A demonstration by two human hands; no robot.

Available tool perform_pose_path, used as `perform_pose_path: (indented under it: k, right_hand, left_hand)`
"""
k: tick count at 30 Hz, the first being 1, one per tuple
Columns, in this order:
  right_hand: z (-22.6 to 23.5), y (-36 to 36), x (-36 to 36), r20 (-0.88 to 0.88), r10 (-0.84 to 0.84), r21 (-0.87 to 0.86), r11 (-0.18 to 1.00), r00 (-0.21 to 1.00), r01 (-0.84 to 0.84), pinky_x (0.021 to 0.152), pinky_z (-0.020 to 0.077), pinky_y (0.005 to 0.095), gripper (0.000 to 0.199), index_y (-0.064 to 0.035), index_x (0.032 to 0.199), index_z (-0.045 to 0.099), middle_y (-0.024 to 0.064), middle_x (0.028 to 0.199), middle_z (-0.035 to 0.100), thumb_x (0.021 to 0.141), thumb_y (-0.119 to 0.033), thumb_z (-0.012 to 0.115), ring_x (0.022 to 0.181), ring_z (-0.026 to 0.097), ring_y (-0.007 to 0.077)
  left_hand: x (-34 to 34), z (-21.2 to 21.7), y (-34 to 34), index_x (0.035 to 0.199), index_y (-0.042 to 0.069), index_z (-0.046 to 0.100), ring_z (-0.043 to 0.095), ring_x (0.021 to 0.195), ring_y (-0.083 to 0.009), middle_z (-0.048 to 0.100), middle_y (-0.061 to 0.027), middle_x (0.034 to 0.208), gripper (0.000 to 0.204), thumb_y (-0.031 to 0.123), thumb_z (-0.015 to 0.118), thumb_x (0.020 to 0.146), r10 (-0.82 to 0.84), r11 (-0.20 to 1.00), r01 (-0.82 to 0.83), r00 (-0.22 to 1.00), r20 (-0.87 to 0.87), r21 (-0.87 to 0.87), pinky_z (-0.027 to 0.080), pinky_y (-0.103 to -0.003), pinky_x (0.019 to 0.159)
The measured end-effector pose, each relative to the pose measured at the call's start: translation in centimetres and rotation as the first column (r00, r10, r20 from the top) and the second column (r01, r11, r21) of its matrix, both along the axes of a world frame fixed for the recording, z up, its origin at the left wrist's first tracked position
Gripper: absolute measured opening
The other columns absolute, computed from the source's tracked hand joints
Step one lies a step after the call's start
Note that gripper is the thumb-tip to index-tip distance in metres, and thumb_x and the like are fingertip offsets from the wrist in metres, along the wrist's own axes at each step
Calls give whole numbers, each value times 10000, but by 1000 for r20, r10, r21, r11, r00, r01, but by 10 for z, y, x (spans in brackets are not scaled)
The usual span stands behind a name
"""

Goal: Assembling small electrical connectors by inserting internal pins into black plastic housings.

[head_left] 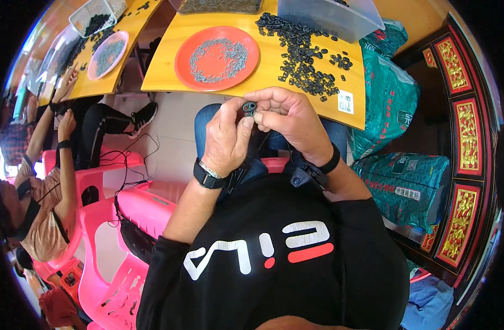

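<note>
In front of my chest, both hands meet around a small black oval piece with two holes (pixel 249 106). My left hand (pixel 228 133) pinches it between thumb and fingers. At its lower right edge, the thumb and fingertips of my right hand (pixel 291 116) are closed on it too; whether they also hold a small pin is hidden. Beyond my hands, a round red plate (pixel 212 64) on the yellow table (pixel 167 55) carries many small grey pins (pixel 236 57). To its right, similar black pieces (pixel 302 58) lie spread in a loose pile.
A clear plastic bin (pixel 334 21) stands behind the pile, and a white label (pixel 345 102) is at the table's right corner. Green sacks (pixel 392 104) flank the right side. Pink chairs (pixel 147 206) and a person (pixel 48 220) at another table are on the left.
</note>
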State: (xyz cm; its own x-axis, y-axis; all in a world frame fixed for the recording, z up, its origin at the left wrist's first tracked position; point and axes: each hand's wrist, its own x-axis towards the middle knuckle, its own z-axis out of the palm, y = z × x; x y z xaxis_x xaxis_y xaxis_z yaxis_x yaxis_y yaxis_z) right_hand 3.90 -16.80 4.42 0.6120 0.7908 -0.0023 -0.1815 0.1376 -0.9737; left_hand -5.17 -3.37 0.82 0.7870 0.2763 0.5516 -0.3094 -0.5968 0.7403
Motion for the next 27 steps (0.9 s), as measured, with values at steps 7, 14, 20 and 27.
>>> perform_pose_path:
  k: [7,14,20,27]
  right_hand:
    - [0,-1,3,-2,-17,-48,999,1000,16,525,416,164,309,18,1092,612,-27,728,574,786,2,571,601,521,23]
    - [-1,0,4,-55,1,-31,1000,998,-3,514,403,174,317,26,1094,587,-18,713,574,778,3,563,590,514,31]
    - [-3,0,3,-39,-14,-22,1000,999,14,517,399,167,309,28,1094,599,-15,720,585,789,11,551,588,510,27]
    - [-2,0,0,66,-43,-58,997,997,46,542,415,168,290,24,1098,626,-14,738,599,818,16,553,610,506,18]
  left_hand:
    - [0,-2,2,1094,-13,482,580,715,-338,579,-180,821,270,52,559,844,-27,999,28,999,-22,19,466,-386,646]
    - [-1,0,2,1087,-9,485,581,720,-343,580,-180,819,258,77,556,854,-35,999,36,998,-51,28,467,-388,650]
    - [-1,1,2,1073,-5,485,581,722,-345,584,-179,820,249,82,559,852,-25,1000,26,998,-49,4,467,-393,651]
    - [-1,3,2,1059,-3,490,583,729,-353,586,-182,822,235,78,559,850,3,1000,-2,998,-62,27,468,-395,655]
